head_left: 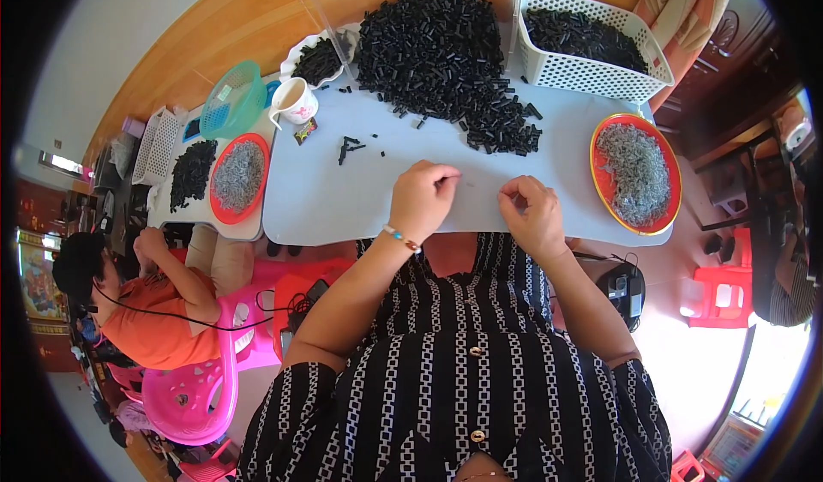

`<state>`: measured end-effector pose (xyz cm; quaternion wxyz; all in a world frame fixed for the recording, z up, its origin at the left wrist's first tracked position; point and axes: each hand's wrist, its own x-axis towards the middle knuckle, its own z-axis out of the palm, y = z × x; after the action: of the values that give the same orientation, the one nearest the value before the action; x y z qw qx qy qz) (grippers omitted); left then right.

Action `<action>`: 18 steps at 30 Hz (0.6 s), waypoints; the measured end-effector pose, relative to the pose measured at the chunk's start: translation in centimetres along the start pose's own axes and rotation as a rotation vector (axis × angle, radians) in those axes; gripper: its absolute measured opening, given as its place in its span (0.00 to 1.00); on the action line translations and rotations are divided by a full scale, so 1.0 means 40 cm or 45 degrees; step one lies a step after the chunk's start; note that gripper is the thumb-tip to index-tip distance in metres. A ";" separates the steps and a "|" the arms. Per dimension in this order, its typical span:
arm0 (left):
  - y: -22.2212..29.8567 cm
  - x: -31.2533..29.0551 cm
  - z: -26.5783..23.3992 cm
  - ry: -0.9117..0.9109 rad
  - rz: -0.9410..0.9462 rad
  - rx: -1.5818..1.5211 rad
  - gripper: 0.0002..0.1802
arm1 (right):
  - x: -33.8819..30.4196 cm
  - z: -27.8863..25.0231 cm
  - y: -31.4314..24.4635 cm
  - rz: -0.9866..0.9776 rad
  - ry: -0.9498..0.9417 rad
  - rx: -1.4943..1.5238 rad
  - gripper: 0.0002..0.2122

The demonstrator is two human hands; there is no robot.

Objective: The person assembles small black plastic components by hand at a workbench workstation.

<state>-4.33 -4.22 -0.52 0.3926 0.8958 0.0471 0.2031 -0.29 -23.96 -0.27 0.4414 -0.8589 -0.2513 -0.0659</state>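
My left hand [422, 201], with a beaded bracelet on its wrist, is just over the near part of the pale table [321, 203]. Its fingers are curled in and the thumb presses against them. Facing it across a small gap is my right hand [533, 216], also closed, thumb and forefinger together. Anything in either pinch is too small or hidden to make out. Beyond both hands spreads a big pile of short black tube-like pieces [433, 49]. Small clear and grey parts [634, 173] fill a red plate with a yellow rim [597, 186] to the right.
A white perforated basket [591, 81] with black pieces stands back right. At left are a mug [294, 102], a small packet [305, 131], a few loose black pieces [346, 149] and a teal basket [249, 96]. A person in orange [163, 323] sits left, by a pink chair [189, 401].
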 end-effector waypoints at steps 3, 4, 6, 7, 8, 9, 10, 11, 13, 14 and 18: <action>0.006 -0.017 -0.030 -0.126 -0.289 -0.577 0.04 | 0.000 -0.006 0.008 0.074 -0.018 0.106 0.03; 0.017 -0.026 -0.041 -0.222 -0.538 -0.968 0.04 | -0.001 -0.015 -0.002 0.124 -0.027 0.210 0.03; 0.058 -0.041 -0.061 -0.244 -0.562 -1.105 0.05 | -0.001 -0.024 -0.018 0.173 -0.041 0.317 0.03; 0.081 -0.050 -0.071 -0.265 -0.586 -1.247 0.06 | -0.003 -0.031 -0.032 0.205 -0.056 0.501 0.03; 0.100 -0.057 -0.080 -0.286 -0.612 -1.389 0.08 | -0.002 -0.040 -0.047 0.239 -0.074 0.685 0.03; 0.115 -0.062 -0.088 -0.306 -0.597 -1.393 0.09 | 0.001 -0.051 -0.069 0.239 -0.078 0.685 0.03; 0.127 -0.065 -0.094 -0.308 -0.598 -1.397 0.09 | 0.006 -0.067 -0.098 0.164 -0.098 0.725 0.03; 0.137 -0.067 -0.099 -0.359 -0.537 -1.396 0.10 | 0.013 -0.081 -0.126 0.086 -0.117 0.768 0.03; 0.152 -0.073 -0.106 -0.402 -0.450 -1.399 0.13 | 0.023 -0.106 -0.172 0.054 -0.137 0.773 0.03; 0.156 -0.076 -0.107 -0.402 -0.449 -1.401 0.13 | 0.026 -0.115 -0.186 0.022 -0.158 0.778 0.02; 0.175 -0.084 -0.108 -0.382 -0.427 -1.391 0.13 | 0.031 -0.138 -0.212 -0.058 -0.238 0.647 0.03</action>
<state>-9.68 -6.91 6.09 0.8262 0.5630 0.0206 0.0041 -2.77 -23.74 9.63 0.6160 -0.7171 -0.3186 0.0692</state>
